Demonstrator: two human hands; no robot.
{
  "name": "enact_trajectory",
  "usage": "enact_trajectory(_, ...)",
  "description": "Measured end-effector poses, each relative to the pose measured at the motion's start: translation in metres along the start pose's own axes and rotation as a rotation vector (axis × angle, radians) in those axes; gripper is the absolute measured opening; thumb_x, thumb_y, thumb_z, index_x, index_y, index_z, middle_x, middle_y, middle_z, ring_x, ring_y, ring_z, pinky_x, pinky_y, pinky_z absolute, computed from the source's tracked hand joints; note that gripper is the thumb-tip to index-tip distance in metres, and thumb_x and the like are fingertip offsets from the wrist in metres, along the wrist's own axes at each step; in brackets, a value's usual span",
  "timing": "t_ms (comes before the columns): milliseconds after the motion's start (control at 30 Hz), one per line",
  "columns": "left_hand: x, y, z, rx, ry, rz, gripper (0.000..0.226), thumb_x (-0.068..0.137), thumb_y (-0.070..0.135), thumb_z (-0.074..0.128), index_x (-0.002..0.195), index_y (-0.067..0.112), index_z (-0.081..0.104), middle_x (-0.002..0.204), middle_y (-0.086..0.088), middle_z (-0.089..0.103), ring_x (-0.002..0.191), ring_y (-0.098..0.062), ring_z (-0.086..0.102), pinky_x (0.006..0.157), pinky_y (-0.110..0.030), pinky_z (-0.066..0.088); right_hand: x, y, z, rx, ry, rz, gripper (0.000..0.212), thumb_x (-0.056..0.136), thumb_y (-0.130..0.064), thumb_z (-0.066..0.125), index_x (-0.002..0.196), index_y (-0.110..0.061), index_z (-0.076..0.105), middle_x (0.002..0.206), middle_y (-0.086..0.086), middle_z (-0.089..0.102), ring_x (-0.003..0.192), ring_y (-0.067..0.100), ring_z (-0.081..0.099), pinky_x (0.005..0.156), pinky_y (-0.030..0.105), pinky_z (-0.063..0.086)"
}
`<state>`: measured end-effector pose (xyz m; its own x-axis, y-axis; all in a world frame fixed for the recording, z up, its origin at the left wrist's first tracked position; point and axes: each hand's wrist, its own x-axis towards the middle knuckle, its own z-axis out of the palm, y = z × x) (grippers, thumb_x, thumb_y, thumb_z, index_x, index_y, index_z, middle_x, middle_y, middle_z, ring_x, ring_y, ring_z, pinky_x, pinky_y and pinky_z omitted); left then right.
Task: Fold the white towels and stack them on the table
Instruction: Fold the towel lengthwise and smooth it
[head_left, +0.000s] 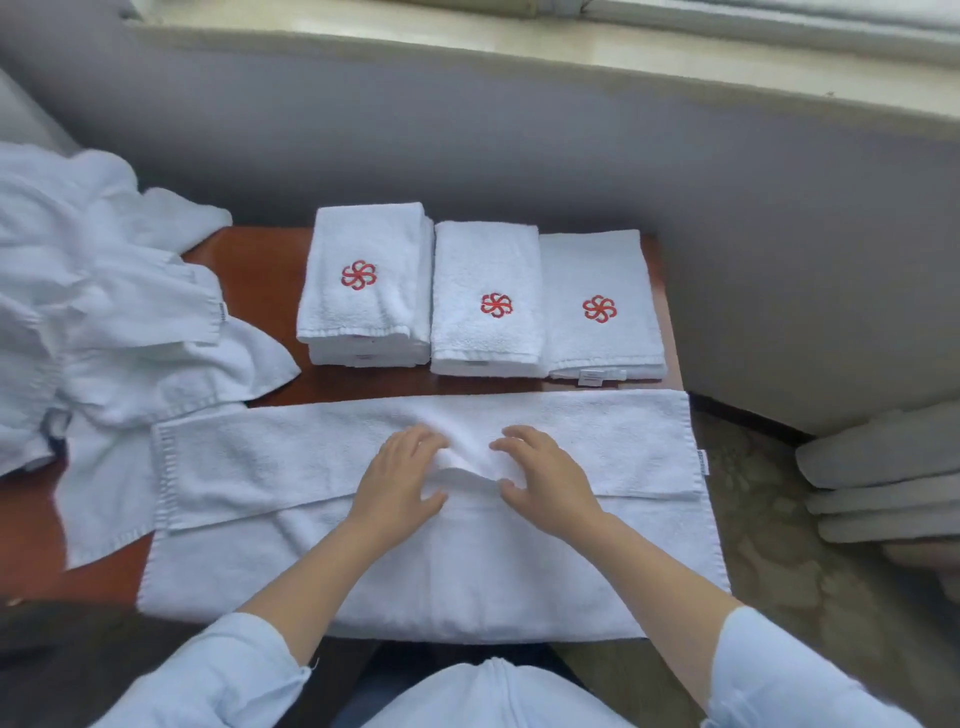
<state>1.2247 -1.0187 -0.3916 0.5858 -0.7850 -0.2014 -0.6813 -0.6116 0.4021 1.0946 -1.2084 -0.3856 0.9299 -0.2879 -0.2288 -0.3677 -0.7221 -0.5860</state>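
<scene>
Whoever this is wears thin, smooth, pale blue cloth on top. The pale blue left sleeve (223, 675) stops well up the forearm at a plain stitched hem, and a short loose thread (315, 663) sticks out from that edge. The matching pale blue right sleeve (789, 675) is cut just as full, with soft creases above its own hem. Between them shows the pale blue shirt front (493, 696), with a raised fold running down its middle. Below the hems both forearms are bare down to the left hand (400, 478) and the right hand (545, 483), too blurred for finer detail.
</scene>
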Motion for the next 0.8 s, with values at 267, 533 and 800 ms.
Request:
enact_trajectory(267,-0.046,-0.074,-0.029,0.092,-0.017,-0.177,0.051,0.09,0.019,0.061,0.139,0.026,0.046,0.138,0.008,0.042,0.129,-0.013,0.039,0.098,-0.025,0.039,0.031,-0.067,0.046,-0.137,-0.038,-0.136,0.05,0.085,-0.01,0.057,0.135,-0.021,0.057,0.137,-0.006,0.053,0.129,0.017,0.044,0.088,0.032,0.047)
enact_trajectory(533,-0.034,-0.116,-0.044,0.23,-0.113,-0.022,0.042,0.086,0.005,0.051,0.122,0.027,0.057,0.12,0.009,0.051,0.112,-0.014,0.046,0.071,-0.025,0.04,0.04,-0.088,0.071,-0.317,0.104,-0.017,0.036,0.078,0.003,0.053,0.109,-0.01,0.066,0.117,0.004,0.058,0.105,0.026,0.053,0.066,0.032,0.039)
enact_trajectory(800,-0.031,-0.153,-0.065,0.135,-0.217,0.212,0.016,0.083,0.015,0.05,0.091,0.025,0.059,0.087,0.012,0.053,0.086,-0.014,0.051,0.058,-0.026,0.03,0.026,-0.105,0.071,-0.304,0.134,-0.091,0.015,0.066,0.003,0.066,0.075,-0.008,0.066,0.072,0.004,0.058,0.066,0.029,0.054,0.058,0.03,0.035)
